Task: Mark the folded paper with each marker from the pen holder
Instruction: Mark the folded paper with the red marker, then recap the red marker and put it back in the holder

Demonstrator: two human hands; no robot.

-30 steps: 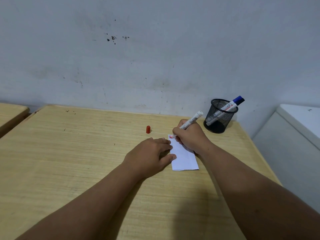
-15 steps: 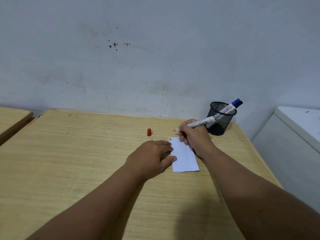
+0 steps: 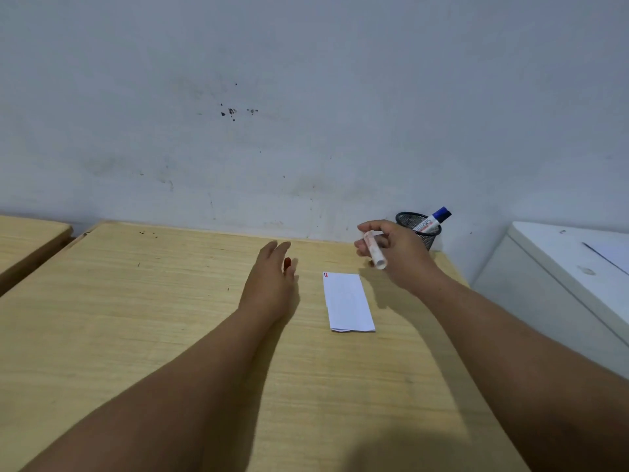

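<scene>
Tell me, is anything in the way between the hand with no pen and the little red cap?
Nothing visible blocks it. The left hand is already at the red cap, whose lower part hides behind its fingers. The folded paper lies off to the side.

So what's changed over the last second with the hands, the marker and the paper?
The right hand lifted the white marker off the folded paper and swung it up to the right, still gripped. The left hand let go of the paper and moved left, reaching toward the red cap. The paper, with its red marks at the top corner, the pen holder and the blue-capped marker stayed put.
</scene>
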